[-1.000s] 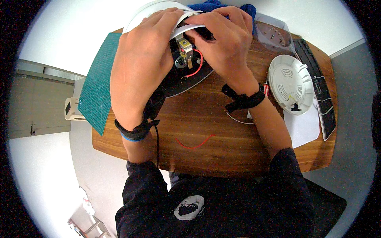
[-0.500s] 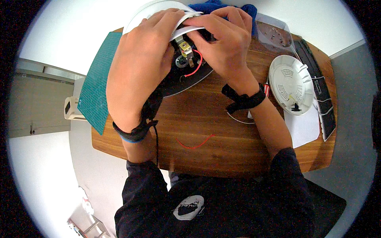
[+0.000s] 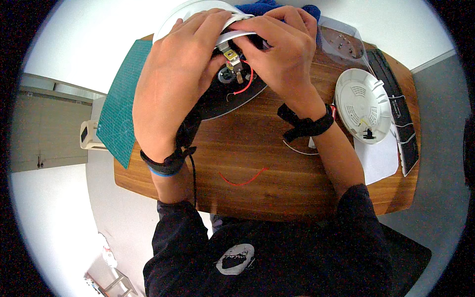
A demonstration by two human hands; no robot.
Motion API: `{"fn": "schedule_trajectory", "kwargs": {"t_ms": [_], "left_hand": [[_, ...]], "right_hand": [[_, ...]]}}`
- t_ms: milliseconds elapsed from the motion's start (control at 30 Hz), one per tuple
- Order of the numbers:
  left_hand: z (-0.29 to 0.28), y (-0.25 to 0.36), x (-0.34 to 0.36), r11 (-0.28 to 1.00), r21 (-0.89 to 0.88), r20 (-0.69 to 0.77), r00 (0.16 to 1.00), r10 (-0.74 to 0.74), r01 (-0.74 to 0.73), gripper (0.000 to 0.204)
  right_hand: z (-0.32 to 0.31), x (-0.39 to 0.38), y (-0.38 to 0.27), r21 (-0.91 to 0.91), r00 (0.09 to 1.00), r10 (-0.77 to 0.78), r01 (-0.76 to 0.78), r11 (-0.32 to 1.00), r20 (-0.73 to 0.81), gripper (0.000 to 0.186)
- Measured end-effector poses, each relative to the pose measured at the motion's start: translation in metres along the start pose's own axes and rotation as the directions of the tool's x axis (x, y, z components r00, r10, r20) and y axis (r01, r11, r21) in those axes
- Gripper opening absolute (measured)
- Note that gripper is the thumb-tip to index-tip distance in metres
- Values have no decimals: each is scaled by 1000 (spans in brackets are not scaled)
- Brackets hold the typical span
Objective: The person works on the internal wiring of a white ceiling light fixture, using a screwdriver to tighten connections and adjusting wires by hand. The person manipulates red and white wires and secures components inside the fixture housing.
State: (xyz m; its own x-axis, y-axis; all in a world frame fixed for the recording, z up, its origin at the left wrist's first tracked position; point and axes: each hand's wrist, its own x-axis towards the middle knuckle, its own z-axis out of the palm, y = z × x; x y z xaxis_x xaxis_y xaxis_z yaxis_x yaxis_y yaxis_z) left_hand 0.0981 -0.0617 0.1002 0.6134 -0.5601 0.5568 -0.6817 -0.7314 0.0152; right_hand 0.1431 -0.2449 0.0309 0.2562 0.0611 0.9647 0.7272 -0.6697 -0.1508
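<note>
At the far side of the table, an opened white appliance (image 3: 180,12) has its dark round underside toward me. On it show a brass-and-steel contact bracket (image 3: 230,55) and a red wire (image 3: 251,78) with a bare end. My left hand (image 3: 173,74) is closed around the appliance's left side, its fingers over the curved white rim. My right hand (image 3: 282,52) is closed at the right side, with thumb and fingers at the gap between the white strips. What its fingertips grip inside is hidden. A loose red wire (image 3: 240,184) lies on the wooden table (image 3: 237,143) near me.
To the right lie a round white plastic base (image 3: 361,106), white paper (image 3: 376,161) and a black keyboard (image 3: 403,123) with a cable. Behind them is a clear tray (image 3: 342,42) with small screws. A green cutting mat (image 3: 121,99) overhangs the left edge; blue cloth (image 3: 309,20) lies behind.
The bracket and the attached red wire have shifted slightly to the right. Both hands keep their places on the appliance, with small movements of the right fingers.
</note>
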Motion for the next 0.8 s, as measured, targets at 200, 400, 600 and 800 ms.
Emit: {"fn": "schedule_trajectory", "kwargs": {"t_ms": [200, 400, 600, 800], "left_hand": [[4, 0, 1, 1000, 20, -31, 999, 11, -10, 60], [4, -2, 1, 1000, -11, -25, 1000, -9, 9, 57], [6, -6, 1, 1000, -13, -36, 999, 7, -8, 57], [7, -6, 0, 1000, -8, -37, 999, -3, 3, 59]], "right_hand": [[0, 1, 0, 7, 1000, 21, -21, 1000, 12, 23], [-2, 0, 2, 22, 1000, -24, 24, 999, 16, 27], [6, -3, 5, 21, 997, 49, -48, 999, -60, 35], [2, -3, 5, 39, 999, 30, -29, 999, -21, 38]]}}
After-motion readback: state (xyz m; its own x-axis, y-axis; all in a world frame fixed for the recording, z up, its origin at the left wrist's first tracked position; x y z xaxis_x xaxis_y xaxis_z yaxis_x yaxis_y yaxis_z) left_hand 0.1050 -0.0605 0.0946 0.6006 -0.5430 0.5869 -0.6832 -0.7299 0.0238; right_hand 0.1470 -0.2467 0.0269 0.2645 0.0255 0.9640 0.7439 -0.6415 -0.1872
